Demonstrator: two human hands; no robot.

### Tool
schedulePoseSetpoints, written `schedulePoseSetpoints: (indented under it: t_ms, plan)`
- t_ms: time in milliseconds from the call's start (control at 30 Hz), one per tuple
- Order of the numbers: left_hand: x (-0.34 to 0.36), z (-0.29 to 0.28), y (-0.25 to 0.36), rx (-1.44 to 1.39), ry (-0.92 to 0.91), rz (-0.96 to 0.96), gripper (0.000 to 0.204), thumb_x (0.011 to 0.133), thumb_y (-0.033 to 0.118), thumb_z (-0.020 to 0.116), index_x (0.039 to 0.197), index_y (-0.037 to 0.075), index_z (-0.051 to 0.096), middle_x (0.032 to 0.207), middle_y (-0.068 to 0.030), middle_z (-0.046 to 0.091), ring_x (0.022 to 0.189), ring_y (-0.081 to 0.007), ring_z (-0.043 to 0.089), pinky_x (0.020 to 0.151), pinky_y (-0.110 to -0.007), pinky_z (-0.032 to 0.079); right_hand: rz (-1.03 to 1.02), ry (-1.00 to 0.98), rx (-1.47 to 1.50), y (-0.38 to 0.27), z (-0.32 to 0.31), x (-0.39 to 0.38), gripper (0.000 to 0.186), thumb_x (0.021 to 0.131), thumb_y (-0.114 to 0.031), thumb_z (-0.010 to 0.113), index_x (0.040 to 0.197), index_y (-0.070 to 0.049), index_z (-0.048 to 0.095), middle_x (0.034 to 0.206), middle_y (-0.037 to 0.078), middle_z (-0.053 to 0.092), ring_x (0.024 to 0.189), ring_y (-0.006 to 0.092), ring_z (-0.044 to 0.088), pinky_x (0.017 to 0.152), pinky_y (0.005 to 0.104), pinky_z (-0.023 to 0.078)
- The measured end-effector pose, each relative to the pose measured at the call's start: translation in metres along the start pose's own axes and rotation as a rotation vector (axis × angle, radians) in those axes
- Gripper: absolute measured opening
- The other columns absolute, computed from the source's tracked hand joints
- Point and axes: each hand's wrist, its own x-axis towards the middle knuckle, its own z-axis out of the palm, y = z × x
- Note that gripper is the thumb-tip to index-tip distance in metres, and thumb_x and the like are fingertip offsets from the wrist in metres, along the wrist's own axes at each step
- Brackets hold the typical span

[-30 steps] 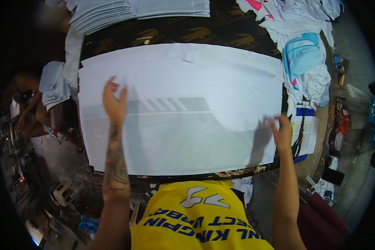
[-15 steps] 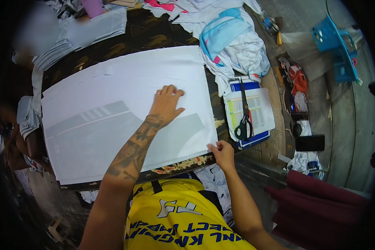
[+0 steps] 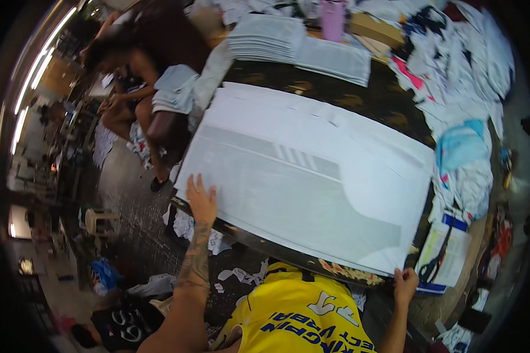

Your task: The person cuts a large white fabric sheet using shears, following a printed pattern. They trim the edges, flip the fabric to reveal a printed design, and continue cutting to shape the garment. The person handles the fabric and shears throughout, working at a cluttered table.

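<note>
Plainly, the head view centres on a broad white sheet [image 3: 359,141] with a grey printed shape, lying flat on a dark table [image 3: 244,72]; take the sheet's middle as the clock's centre. The left hand [image 3: 201,202] is between eight and nine, fingers spread and straight over the sheet's edge; whether they press down I cannot tell. The right hand [image 3: 405,284] is between four and five, its fingers curled, thumb and fingertip at the corner; I cannot tell whether they pinch it.

A small crease shows near one o'clock. An uneven pull from one hand could, I judge, skew the sheet or deepen that crease. The near edge lies close to the table's edge, so a tug towards six might drag it over. Scissors [image 3: 436,263] lie beyond the corner at four, where a wide sweep could knock them; near three, a heap of clothes [image 3: 462,154] might snag the sheet's far corner.
</note>
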Motion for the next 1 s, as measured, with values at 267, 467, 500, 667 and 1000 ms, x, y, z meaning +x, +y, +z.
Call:
schedulePoseSetpoints:
  t_ms: [267, 467, 500, 667, 1000]
  plan:
    - [0.147, 0.049, -0.010, -0.129, 0.032, 0.263, 0.056, 0.102, 0.030, 0.070, 0.155, 0.015, 0.056, 0.159, -0.0206, 0.045, 0.147, -0.0438, 0.042, 0.120, -0.057, 0.035, 0.059, 0.007, -0.234, 0.006, 0.009, 0.013, 0.036, 0.092, -0.011, 0.085, 0.074, -0.001, 0.055, 0.062, 0.007, 0.058, 0.054, 0.0166, 0.053, 0.054, 0.0373, 0.044]
    - [0.294, 0.117, 0.054, -0.010, -0.138, 0.288, 0.044, 0.092, 0.028, 0.078, 0.132, 0.022, 0.063, 0.132, -0.0101, 0.057, 0.130, -0.0346, 0.053, 0.109, -0.055, 0.043, 0.185, 0.086, -0.433, -0.003, 0.008, 0.010, 0.035, 0.089, -0.012, 0.088, 0.074, 0.003, 0.060, 0.064, 0.012, 0.062, 0.060, 0.0228, 0.058, 0.062, 0.0439, 0.048]
    - [0.313, 0.124, 0.055, -0.031, -0.149, 0.298, 0.046, 0.090, 0.029, 0.079, 0.133, 0.022, 0.064, 0.133, -0.0099, 0.057, 0.130, -0.0341, 0.053, 0.108, -0.057, 0.042, 0.230, 0.076, -0.399, -0.007, 0.006, 0.008, 0.035, 0.088, -0.012, 0.088, 0.074, 0.002, 0.060, 0.065, 0.011, 0.061, 0.061, 0.0219, 0.058, 0.062, 0.0430, 0.048]
    - [0.321, 0.113, -0.004, -0.317, 0.037, 0.445, 0.036, 0.092, 0.021, 0.078, 0.125, 0.009, 0.068, 0.124, -0.0179, 0.067, 0.120, -0.0419, 0.063, 0.104, -0.051, 0.049, 0.148, 0.084, -0.392, -0.012, -0.006, 0.003, 0.035, 0.086, -0.010, 0.089, 0.074, 0.001, 0.058, 0.064, 0.008, 0.060, 0.057, 0.0177, 0.057, 0.056, 0.0375, 0.045]
    - [0.059, -0.006, -0.201, -0.306, -0.093, -0.396, 0.038, 0.100, 0.035, 0.076, 0.104, -0.002, 0.073, 0.097, -0.0199, 0.075, 0.092, -0.0325, 0.074, 0.083, -0.043, 0.056, 0.091, 0.021, 0.092, 0.032, -0.038, 0.020, 0.020, 0.094, -0.012, 0.084, 0.096, -0.005, 0.066, 0.073, -0.002, 0.062, 0.059, 0.0075, 0.052, 0.053, 0.0254, 0.041]
